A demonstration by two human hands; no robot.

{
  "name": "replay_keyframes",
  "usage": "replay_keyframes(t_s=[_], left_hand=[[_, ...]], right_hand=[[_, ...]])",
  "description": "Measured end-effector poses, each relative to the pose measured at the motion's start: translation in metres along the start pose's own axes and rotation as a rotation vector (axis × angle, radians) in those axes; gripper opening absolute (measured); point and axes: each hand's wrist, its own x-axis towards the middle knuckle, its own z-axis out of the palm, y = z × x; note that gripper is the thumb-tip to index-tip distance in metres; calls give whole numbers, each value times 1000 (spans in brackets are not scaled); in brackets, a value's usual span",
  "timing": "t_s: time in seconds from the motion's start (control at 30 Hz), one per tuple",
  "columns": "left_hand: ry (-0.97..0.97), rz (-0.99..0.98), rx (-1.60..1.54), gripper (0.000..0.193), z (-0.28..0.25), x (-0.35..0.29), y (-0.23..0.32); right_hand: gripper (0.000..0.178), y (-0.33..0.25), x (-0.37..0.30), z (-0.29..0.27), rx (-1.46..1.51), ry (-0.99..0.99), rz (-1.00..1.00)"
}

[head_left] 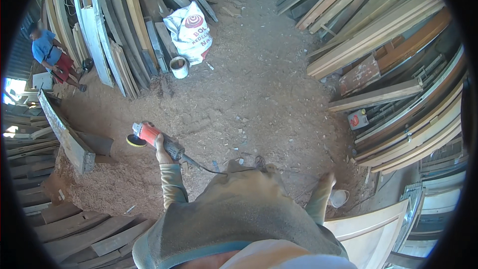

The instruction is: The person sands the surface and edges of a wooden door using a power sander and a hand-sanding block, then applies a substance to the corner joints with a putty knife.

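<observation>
My left hand [162, 150] is wrapped round the body of a red and dark grey angle grinder [149, 133]. A round disc with a yellow edge [136, 141] sits at the grinder's head, held above the dirt floor. From its back end a black cord [199, 165] runs toward my body. On the other side, my right hand [326, 179] hangs low beside my body, nearest to a white bucket [339, 198]. Its fingers are too small to make out, and I see nothing clear in it.
Stacked planks [124, 30] lean at the left, and wooden frames and boards [378, 50] at the right. A white sack [189, 32] and a paint bucket [179, 67] stand ahead. Left of me is a tilted board [67, 134]. A person in blue [46, 50] is far left. A pale panel [371, 231] lies close right.
</observation>
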Motion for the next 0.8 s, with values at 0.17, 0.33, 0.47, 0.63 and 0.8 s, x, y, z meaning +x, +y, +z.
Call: replay_keyframes(t_s=[0.17,0.33,0.47,0.63,0.8], left_hand=[[18,22,88,42,25,-17,-14],[-8,-68,85,44,18,-17,-28],[-43,-105,98,48,12,-17,-31],[-77,-153,53,52,24,-21,-31],[-127,-213,89,59,41,-27,-38]], right_hand=[[13,-187,-49,75,-489,-5,-788],[11,-346,-99,134,-825,104,-1623],[19,-445,-135,164,-861,-11,-1594],[14,-546,-196,176,-422,68,-1550],[17,-562,-267,178,256,-70,-1080]])
